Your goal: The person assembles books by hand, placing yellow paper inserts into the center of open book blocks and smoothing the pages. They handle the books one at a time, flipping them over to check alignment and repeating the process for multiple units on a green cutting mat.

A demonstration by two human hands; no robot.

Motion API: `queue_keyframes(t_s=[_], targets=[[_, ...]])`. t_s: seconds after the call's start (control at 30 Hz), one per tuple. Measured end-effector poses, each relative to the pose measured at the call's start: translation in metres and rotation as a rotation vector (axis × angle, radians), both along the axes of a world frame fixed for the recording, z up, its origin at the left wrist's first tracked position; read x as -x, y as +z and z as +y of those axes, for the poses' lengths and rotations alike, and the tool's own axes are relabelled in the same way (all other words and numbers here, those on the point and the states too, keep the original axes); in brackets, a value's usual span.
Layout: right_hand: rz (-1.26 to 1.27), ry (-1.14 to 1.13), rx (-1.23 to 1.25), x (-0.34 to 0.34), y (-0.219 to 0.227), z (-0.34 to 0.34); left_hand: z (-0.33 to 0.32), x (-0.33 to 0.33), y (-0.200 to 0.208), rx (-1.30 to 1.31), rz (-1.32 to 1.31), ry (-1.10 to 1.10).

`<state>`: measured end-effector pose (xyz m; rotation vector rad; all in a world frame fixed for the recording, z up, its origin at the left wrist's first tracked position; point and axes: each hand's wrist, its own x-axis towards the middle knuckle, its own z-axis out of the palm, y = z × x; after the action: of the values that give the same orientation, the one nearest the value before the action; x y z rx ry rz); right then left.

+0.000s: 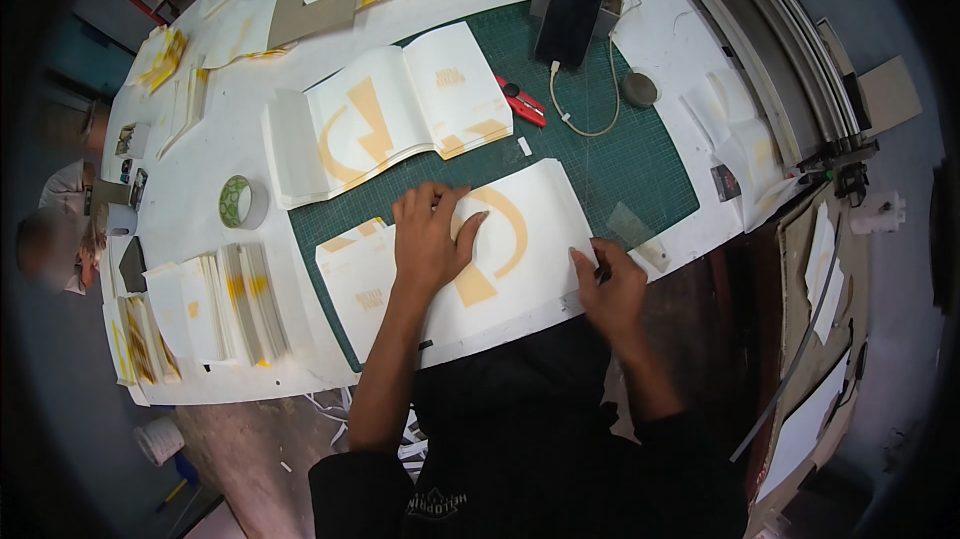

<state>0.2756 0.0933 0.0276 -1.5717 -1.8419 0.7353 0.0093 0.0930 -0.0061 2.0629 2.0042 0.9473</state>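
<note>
A white printed paper sheet with a pale orange curved design lies in front of me, across the near part of a green cutting mat. My left hand rests on it, fingers bent over its far side and thumb spread apart. At its right edge, my right hand pinches the paper between thumb and fingers. Beyond them lies a stack of similar printed sheets, fanned open. A red cutter sits beside that stack, and a small white piece lies nearer.
A phone leans on a box, its cable looping over the mat beside a round grey object. At left are a tape roll and folded paper stacks. A person is at the far left.
</note>
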Motion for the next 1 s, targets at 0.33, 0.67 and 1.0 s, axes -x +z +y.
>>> queue_keyframes(t_s=[0.33,0.67,1.0], targets=[[-0.032,0.395,-0.421,0.037,-0.034,-0.051,-0.004,0.005,0.002,-0.020,-0.365,-0.030],[-0.002,0.438,-0.363,0.039,-0.007,-0.043,-0.002,0.009,0.000,0.041,-0.381,-0.056],[0.094,0.498,-0.253,0.054,-0.013,0.049,-0.002,0.010,0.000,0.075,-0.330,-0.055]])
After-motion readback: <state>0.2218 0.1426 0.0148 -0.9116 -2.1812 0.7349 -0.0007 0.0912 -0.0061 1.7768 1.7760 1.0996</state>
